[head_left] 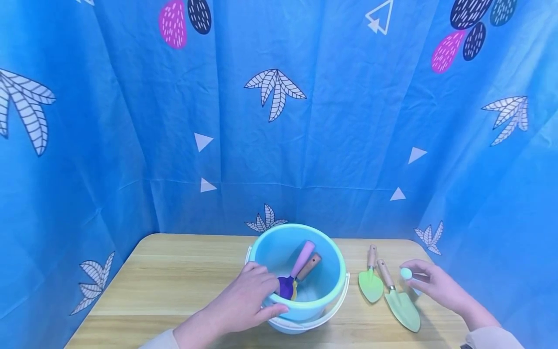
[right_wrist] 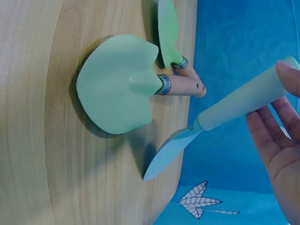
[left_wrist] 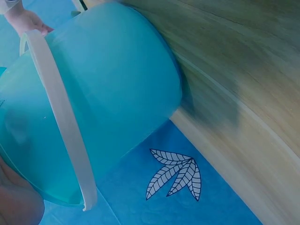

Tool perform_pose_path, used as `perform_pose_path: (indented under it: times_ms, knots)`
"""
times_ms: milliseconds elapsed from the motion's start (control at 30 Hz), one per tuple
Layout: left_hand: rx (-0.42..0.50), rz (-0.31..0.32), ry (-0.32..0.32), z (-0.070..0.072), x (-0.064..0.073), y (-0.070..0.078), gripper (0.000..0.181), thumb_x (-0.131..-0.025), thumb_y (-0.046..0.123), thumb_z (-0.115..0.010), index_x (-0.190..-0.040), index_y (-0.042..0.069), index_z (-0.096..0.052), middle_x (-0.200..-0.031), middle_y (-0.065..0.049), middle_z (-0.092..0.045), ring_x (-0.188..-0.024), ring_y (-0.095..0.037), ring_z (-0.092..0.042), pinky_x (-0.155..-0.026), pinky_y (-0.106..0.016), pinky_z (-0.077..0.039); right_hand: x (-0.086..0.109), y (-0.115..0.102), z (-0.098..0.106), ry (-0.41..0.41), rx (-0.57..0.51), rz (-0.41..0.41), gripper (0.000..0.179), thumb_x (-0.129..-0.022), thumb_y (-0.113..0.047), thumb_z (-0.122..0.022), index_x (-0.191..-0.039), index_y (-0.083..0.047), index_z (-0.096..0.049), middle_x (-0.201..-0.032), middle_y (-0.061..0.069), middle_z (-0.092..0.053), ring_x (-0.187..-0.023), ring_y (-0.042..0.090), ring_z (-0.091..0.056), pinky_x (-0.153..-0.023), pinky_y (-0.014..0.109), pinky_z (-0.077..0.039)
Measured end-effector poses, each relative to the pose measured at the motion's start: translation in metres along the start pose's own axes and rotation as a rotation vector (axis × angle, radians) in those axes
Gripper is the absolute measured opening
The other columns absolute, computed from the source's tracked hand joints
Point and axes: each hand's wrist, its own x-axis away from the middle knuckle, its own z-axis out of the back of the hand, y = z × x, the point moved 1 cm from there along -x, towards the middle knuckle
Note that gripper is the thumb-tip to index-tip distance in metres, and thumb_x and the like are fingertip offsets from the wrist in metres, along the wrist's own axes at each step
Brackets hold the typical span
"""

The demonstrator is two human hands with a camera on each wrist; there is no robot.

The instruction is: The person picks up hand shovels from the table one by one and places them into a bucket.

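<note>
My left hand (head_left: 246,298) grips the near-left rim of a light blue bucket (head_left: 276,249), fingers over the edge and thumb outside. Inside the bucket lean a trowel with a lilac handle (head_left: 302,259) and dark purple blade, and a tool with a brown handle (head_left: 310,267) whose yellow head is partly hidden. At the right, my right hand (head_left: 436,283) pinches the end of the pale mint handle of a small trowel (right_wrist: 243,101). Its light blue blade (right_wrist: 171,153) points down, with the tip close to the tabletop.
Two green trowels with wooden handles, a bright green one (head_left: 371,286) and a duller green one (head_left: 403,308), lie between bucket and right hand. The bucket's white handle (left_wrist: 61,108) hangs down its side. A blue patterned curtain (head_left: 279,155) surrounds the wooden table (head_left: 183,271).
</note>
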Motion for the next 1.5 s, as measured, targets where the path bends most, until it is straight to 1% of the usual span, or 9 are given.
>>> perform_pose_path:
  times_ms: [167,267,367,533,667,900,1100,1300,1500]
  knots:
    - [-0.003,-0.001,0.003,-0.0006,0.0010,0.0007,0.037,-0.099,0.060,-0.046,-0.098,0.027,-0.062,-0.093,0.023,-0.059,-0.090,-0.003,-0.047,-0.090,-0.033,-0.036,-0.0006,0.0004,-0.0009,0.048,0.009,-0.008,0.036,-0.097,-0.016,-0.066,-0.129,-0.002,-0.058,-0.130,0.022,-0.058,-0.106,-0.006,-0.056,-0.085,0.025,-0.053]
    - [-0.005,0.000,0.005,-0.0010,0.0013,0.0010,0.036,-0.100,0.060,-0.046,-0.098,0.027,-0.061,-0.092,0.024,-0.059,-0.089,-0.003,-0.047,-0.089,-0.033,-0.036,-0.0010,-0.0004,-0.0018,0.084,0.013,-0.009,0.037,-0.096,-0.013,-0.067,-0.130,0.000,-0.057,-0.126,0.021,-0.060,-0.103,-0.006,-0.058,-0.084,0.023,-0.053]
    - [-0.004,-0.001,0.005,-0.0014,0.0012,0.0018,0.037,-0.100,0.060,-0.046,-0.098,0.027,-0.062,-0.093,0.024,-0.059,-0.089,-0.003,-0.047,-0.090,-0.033,-0.035,-0.0015,-0.0021,-0.0016,0.098,0.014,0.003,0.038,-0.097,-0.013,-0.066,-0.130,0.002,-0.056,-0.122,0.020,-0.062,-0.101,-0.005,-0.060,-0.083,0.022,-0.053]
    - [-0.008,-0.002,0.001,-0.0022,0.0014,0.0027,0.039,-0.100,0.060,-0.045,-0.100,0.026,-0.063,-0.093,0.023,-0.059,-0.090,-0.003,-0.047,-0.090,-0.033,-0.036,-0.0022,-0.0043,-0.0013,0.136,0.030,-0.003,0.038,-0.097,-0.012,-0.066,-0.131,0.001,-0.055,-0.116,0.017,-0.065,-0.099,-0.001,-0.063,-0.082,0.023,-0.053]
    - [-0.018,-0.005,0.004,-0.0024,0.0016,0.0028,0.039,-0.100,0.060,-0.045,-0.099,0.026,-0.063,-0.093,0.023,-0.059,-0.089,-0.003,-0.046,-0.090,-0.033,-0.035,-0.0028,-0.0042,-0.0017,0.173,0.047,-0.031,0.039,-0.097,-0.016,-0.067,-0.131,0.000,-0.055,-0.116,0.015,-0.065,-0.098,-0.005,-0.061,-0.082,0.022,-0.053]
    - [-0.032,-0.020,0.026,-0.0029,0.0022,0.0030,0.036,-0.100,0.059,-0.046,-0.098,0.027,-0.062,-0.093,0.023,-0.060,-0.090,-0.003,-0.047,-0.090,-0.032,-0.035,-0.0033,-0.0017,-0.0031,0.282,0.058,0.018,0.032,-0.096,-0.011,-0.068,-0.125,-0.001,-0.058,-0.113,0.016,-0.065,-0.098,-0.008,-0.058,-0.083,0.010,-0.047]
    - [-0.035,-0.022,0.028,-0.0029,0.0023,0.0028,0.036,-0.100,0.059,-0.046,-0.098,0.027,-0.062,-0.094,0.023,-0.061,-0.091,-0.004,-0.048,-0.091,-0.033,-0.035,-0.0042,-0.0010,-0.0008,0.340,0.067,-0.011,0.033,-0.097,-0.014,-0.067,-0.125,0.001,-0.057,-0.115,0.016,-0.064,-0.099,-0.014,-0.052,-0.082,0.006,-0.044]
    - [-0.024,-0.021,0.022,-0.0030,0.0021,0.0023,0.035,-0.100,0.058,-0.047,-0.100,0.027,-0.063,-0.096,0.023,-0.061,-0.091,-0.003,-0.048,-0.091,-0.033,-0.036,-0.0030,-0.0010,0.0002,0.426,0.092,0.002,0.033,-0.095,-0.011,-0.068,-0.122,0.003,-0.057,-0.112,0.019,-0.064,-0.097,-0.018,-0.049,-0.081,0.003,-0.042]
    - [-0.022,-0.019,0.025,-0.0038,0.0023,0.0027,0.034,-0.100,0.058,-0.048,-0.101,0.027,-0.063,-0.095,0.022,-0.062,-0.091,-0.003,-0.049,-0.091,-0.033,-0.036,-0.0007,0.0031,0.0027,0.472,0.121,-0.063,0.038,-0.097,-0.018,-0.067,-0.126,0.003,-0.054,-0.113,0.023,-0.063,-0.092,-0.021,-0.046,-0.076,0.002,-0.041]
